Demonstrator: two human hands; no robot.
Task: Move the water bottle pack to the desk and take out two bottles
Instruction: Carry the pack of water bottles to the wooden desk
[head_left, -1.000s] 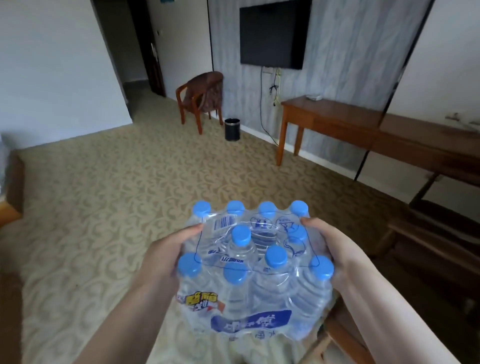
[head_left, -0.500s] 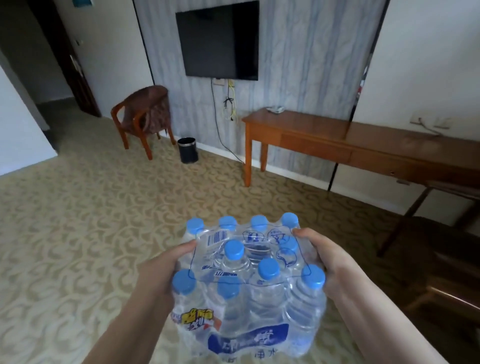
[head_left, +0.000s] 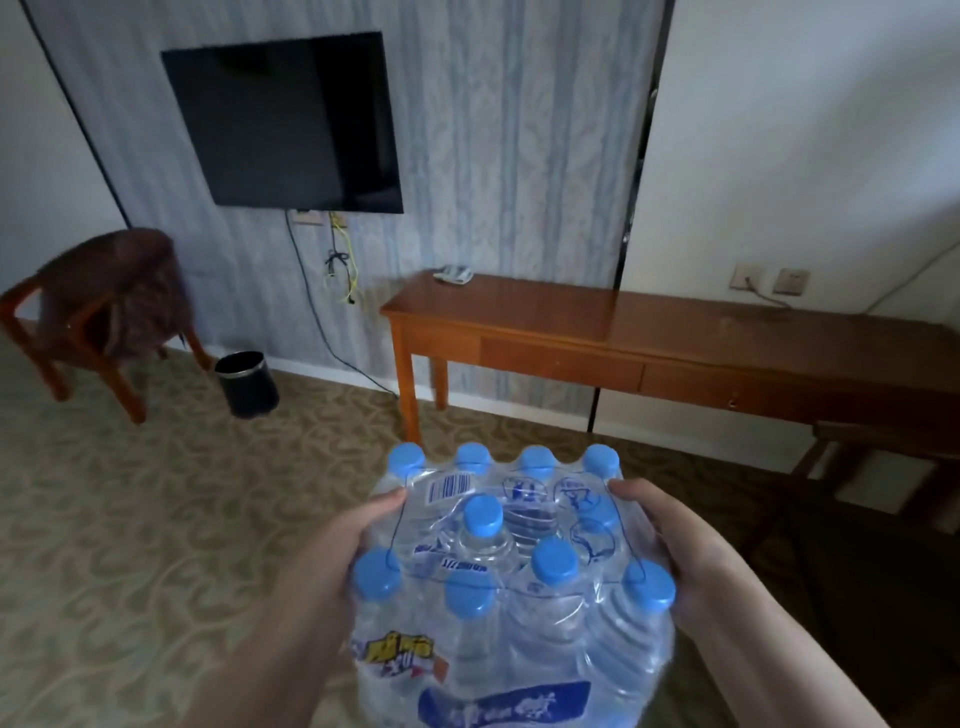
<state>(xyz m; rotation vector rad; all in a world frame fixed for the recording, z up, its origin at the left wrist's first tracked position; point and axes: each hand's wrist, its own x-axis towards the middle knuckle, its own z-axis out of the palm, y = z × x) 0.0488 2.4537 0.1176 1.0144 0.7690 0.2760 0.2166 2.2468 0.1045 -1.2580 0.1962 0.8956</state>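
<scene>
Between both hands' grip, left hand (head_left: 332, 566) and right hand (head_left: 680, 551), the shrink-wrapped blue-capped water bottle pack (head_left: 511, 587) is clamped; beyond it the long brown wooden table (head_left: 675, 322) is now squarely faced, nearer than before, delivery pending.

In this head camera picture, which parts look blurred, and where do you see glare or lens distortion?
Head view: the wooden armchair and black waste bin at left are smeared by motion blur; the shrink-wrapped pack of blue-capped water bottles, held by the left hand and right hand, is sharper; soft glare lies on the long brown wooden desk; wall lines bow, a wide-angle effect; the room is dim.
</scene>
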